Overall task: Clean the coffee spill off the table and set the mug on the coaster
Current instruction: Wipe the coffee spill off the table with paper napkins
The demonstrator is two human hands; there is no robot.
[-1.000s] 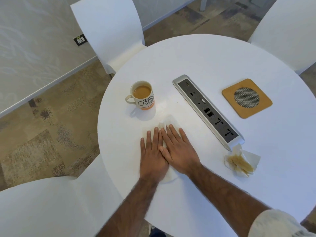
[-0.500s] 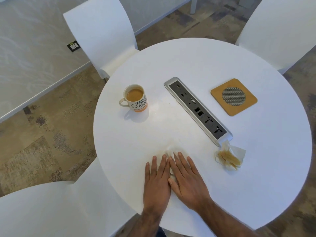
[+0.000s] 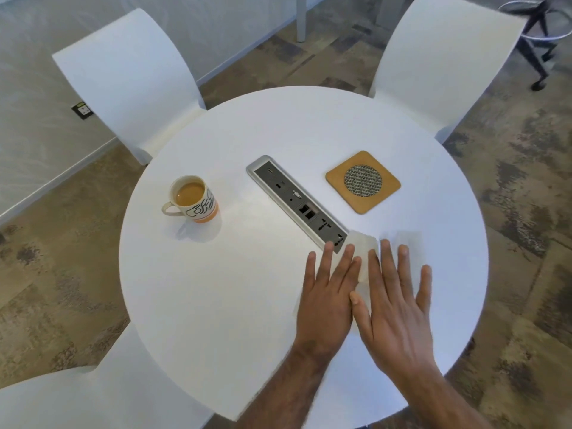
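The coffee mug (image 3: 194,199) stands upright on the left part of the round white surface (image 3: 235,305), filled with milky coffee, its handle pointing left and its base ringed in orange. No spill shows clearly on the surface beside it. The wooden coaster (image 3: 362,182), with a round mesh centre, lies bare on the far right side, well apart from the mug. Between them runs a silver power-socket strip (image 3: 297,203), set diagonally. At the strip's near end both hands lie flat, palms down, on a white paper napkin (image 3: 365,252) that is blurred and shows mostly between and beyond the fingers. The left hand (image 3: 326,300) and right hand (image 3: 394,308) touch at the thumbs, fingers spread wide and gripping nothing. White chairs (image 3: 130,78) surround the table over patterned carpet.
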